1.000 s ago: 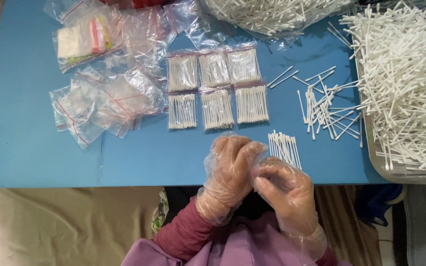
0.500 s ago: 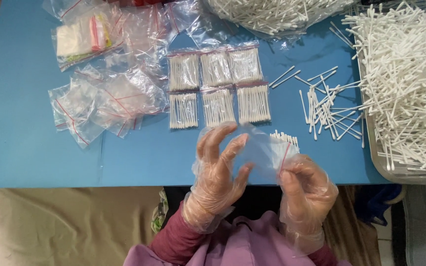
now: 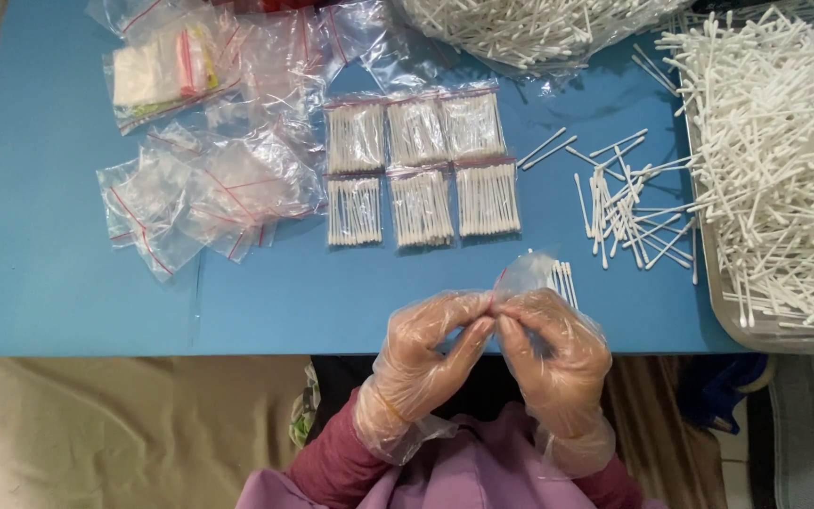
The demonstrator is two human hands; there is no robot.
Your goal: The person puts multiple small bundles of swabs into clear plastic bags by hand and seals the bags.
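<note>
Head view: looked straight down on the work surface and on the person's two gloved hands at its near edge.
Table: blue top, spanned almost the full width of the frame; its near edge ran just above the person's sleeves.
Tray: stood at the right edge, heaped with loose white cotton swabs.
Clear bag of swabs: lay at the top centre, partly out of frame.
Empty bags: a loose pile of clear zip bags with red seal strips, at the left of the table.
Flat packet: clear, held white and coloured sheets, at the top left.
Filled packets: six small clear packets of swabs, laid in two rows of three at the centre, touching one another.
Scattered swabs: loose, spread between the filled packets and the tray.
Left hand: wore a clear plastic glove; fingers were closed, pinching the small zip bag at its red strip.
Right hand: gloved likewise; fingers were closed on the same bag, touching the left fingertips.
Small zip bag: clear, held between both hands above the near table edge, right of centre.
Swab bundle: a short row of white swabs, just beyond the right hand, beside the bag; whether inside it could not be told.
</note>
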